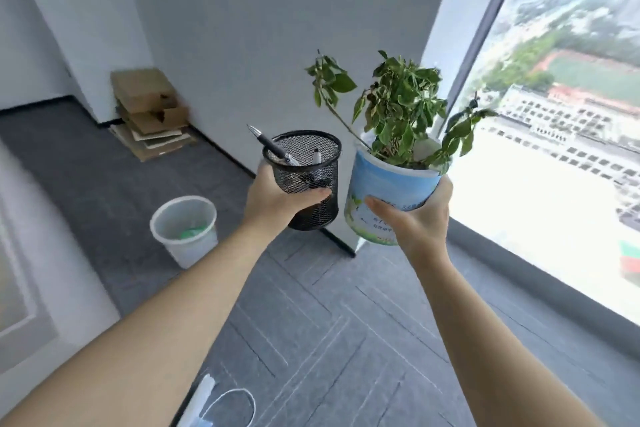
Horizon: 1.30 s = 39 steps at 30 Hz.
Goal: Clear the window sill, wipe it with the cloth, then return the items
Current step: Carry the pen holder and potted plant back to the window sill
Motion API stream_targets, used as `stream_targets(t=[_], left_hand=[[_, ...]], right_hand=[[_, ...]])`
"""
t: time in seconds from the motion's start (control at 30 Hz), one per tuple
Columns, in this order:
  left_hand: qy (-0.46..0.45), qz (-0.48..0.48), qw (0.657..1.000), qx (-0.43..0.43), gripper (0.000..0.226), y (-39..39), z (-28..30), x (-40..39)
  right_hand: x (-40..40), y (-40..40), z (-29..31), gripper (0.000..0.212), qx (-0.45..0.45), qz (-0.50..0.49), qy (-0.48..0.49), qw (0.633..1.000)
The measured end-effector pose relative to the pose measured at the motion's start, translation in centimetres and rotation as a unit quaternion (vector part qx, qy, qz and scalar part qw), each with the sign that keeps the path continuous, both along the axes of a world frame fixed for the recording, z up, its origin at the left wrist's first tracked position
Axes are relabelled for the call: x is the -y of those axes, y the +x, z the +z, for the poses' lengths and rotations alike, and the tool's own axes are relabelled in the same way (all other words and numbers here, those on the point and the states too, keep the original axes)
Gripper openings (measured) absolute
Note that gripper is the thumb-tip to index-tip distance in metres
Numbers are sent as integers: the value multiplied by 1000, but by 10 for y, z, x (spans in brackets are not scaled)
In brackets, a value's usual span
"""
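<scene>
My left hand (277, 204) grips a black mesh pen holder (306, 170) with a couple of pens in it, one black pen sticking out to the upper left. My right hand (419, 218) holds a blue and white plant pot (384, 191) from below; a leafy green plant (401, 107) grows in it. Both are held up in the air, side by side, over the grey carpet. The dark grey window sill (540, 288) runs along the bottom of the big window on the right, with nothing standing on the stretch I see. No cloth is in view.
A pale waste bin (185, 229) with something green inside stands on the floor to the left. Flattened cardboard boxes (150, 111) are stacked in the far corner. A face mask (214, 406) lies at the bottom edge. A white wall end (433, 80) meets the window.
</scene>
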<state>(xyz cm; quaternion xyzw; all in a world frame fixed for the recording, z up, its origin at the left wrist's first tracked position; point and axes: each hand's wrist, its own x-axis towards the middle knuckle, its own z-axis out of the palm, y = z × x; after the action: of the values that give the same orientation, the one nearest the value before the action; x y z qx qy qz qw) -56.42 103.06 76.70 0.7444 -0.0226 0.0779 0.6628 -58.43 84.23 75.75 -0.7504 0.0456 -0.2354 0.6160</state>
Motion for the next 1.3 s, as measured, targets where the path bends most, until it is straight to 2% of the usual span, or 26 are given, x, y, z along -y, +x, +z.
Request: stream_targets(t=[0.1, 0.17, 0.23, 0.33, 0.47, 0.6, 0.9, 1.0, 1.2, 1.3], left_hand=[[10, -66, 998, 9, 88, 27, 5, 81], [20, -111, 994, 2, 93, 47, 2, 130], [20, -147, 989, -15, 84, 69, -3, 176], [22, -199, 980, -21, 59, 107, -11, 244], [20, -255, 966, -26, 70, 166, -19, 330], [29, -294, 955, -29, 67, 216, -23, 407], [67, -333, 940, -30, 70, 302, -58, 571], [72, -328, 941, -42, 68, 332, -85, 633], [74, -288, 951, -87, 89, 397, -149, 776], [80, -265, 955, -108, 88, 424, -184, 836]], right_hand=[[76, 1, -1, 92, 9, -81, 6, 997], [121, 5, -5, 87, 13, -129, 6, 992], [162, 11, -9, 84, 13, -165, 4, 986], [220, 30, -16, 82, 13, -211, -6, 977], [297, 72, -24, 87, 3, -262, -13, 965], [367, 109, -27, 82, -9, -294, 0, 956], [521, 173, -62, 87, -38, -365, 0, 930], [584, 201, -86, 82, -68, -375, -8, 925], [729, 269, -143, 79, -101, -352, 12, 931], [791, 297, -175, 79, -115, -349, 11, 930]])
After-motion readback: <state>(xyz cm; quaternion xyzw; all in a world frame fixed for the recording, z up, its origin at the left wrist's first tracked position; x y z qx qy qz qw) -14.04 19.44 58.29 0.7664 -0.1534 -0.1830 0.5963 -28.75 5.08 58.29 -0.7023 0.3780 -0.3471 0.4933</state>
